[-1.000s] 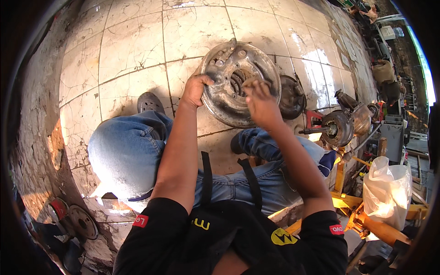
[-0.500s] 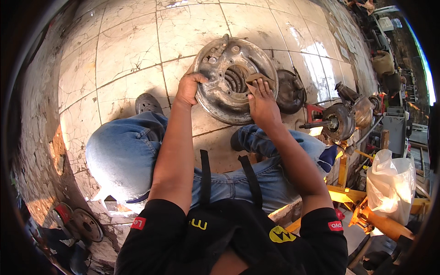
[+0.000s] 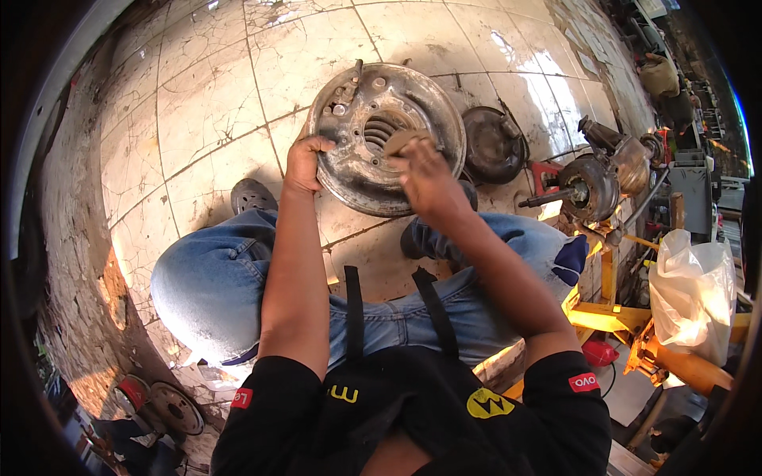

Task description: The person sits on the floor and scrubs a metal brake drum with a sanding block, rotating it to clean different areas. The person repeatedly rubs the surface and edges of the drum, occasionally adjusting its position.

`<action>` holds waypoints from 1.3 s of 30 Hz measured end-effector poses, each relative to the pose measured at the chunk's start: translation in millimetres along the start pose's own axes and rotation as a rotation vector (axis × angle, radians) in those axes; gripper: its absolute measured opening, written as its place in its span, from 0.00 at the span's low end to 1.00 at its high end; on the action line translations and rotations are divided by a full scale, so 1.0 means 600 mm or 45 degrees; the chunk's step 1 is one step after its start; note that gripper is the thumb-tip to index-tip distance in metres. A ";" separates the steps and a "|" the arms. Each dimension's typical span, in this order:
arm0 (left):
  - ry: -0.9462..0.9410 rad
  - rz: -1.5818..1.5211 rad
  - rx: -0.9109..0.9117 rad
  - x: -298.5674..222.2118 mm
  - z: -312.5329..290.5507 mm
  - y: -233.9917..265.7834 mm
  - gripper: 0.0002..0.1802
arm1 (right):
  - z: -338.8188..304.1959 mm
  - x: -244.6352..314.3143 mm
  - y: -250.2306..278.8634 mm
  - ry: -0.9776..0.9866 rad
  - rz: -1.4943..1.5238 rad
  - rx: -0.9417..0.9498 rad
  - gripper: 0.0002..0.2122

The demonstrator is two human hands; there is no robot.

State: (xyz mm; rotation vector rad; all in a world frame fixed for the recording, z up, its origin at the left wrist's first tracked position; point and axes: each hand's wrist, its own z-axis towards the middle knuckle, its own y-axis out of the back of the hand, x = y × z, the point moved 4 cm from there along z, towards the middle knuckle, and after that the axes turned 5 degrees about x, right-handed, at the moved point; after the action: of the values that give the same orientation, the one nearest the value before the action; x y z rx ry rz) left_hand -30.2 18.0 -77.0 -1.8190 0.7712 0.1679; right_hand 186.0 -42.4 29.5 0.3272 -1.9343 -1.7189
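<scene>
A round, worn metal brake backing plate is tilted toward me over the tiled floor in front of my knees. Through its centre hole show the rings of a coil spring. My left hand grips the plate's left rim, thumb over the front face and the other fingers mostly hidden behind. On the right side of the hole, my right hand pinches a folded brown piece of sandpaper against the face. Motion blurs the fingers of that hand.
A dark round plate lies just right of the backing plate. Farther right are a greasy hub assembly with a protruding shaft, a yellow metal stand and a clear plastic bag. Metal discs rest at lower left.
My right hand has slid left with the sandpaper toward the centre hole, its fingers now bent rather than flat. The backing plate and my left hand appear slightly farther left in view.
</scene>
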 end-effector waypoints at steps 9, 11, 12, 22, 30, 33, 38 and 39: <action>-0.045 0.021 0.014 -0.002 -0.009 -0.008 0.15 | -0.003 -0.008 -0.001 -0.191 -0.137 -0.130 0.20; -0.066 0.006 0.030 0.000 -0.010 -0.011 0.16 | -0.008 0.034 0.014 0.022 -0.161 0.224 0.20; -0.050 -0.013 0.058 -0.003 -0.007 -0.012 0.16 | -0.021 0.038 -0.003 0.170 -0.167 0.140 0.19; -0.080 0.030 0.104 -0.006 -0.003 -0.011 0.16 | -0.012 0.024 0.002 0.150 -0.319 0.060 0.19; -0.013 0.029 0.053 -0.003 0.002 0.009 0.13 | 0.008 -0.021 0.011 -0.205 -0.130 0.002 0.21; -0.160 0.069 -0.009 -0.002 -0.002 -0.006 0.14 | -0.002 0.025 0.003 0.023 -0.210 0.213 0.21; -0.144 0.060 0.068 -0.004 0.004 -0.012 0.14 | 0.011 -0.035 0.005 -0.242 -0.044 -0.129 0.21; -0.126 0.056 0.057 -0.002 -0.001 -0.012 0.16 | 0.004 -0.021 -0.001 -0.122 -0.044 -0.078 0.21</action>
State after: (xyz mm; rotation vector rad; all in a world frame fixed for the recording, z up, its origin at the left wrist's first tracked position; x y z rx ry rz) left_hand -27.0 19.3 -70.8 -1.7393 0.7402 0.2657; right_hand 195.2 -33.7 26.1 0.2615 -1.9485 -1.8427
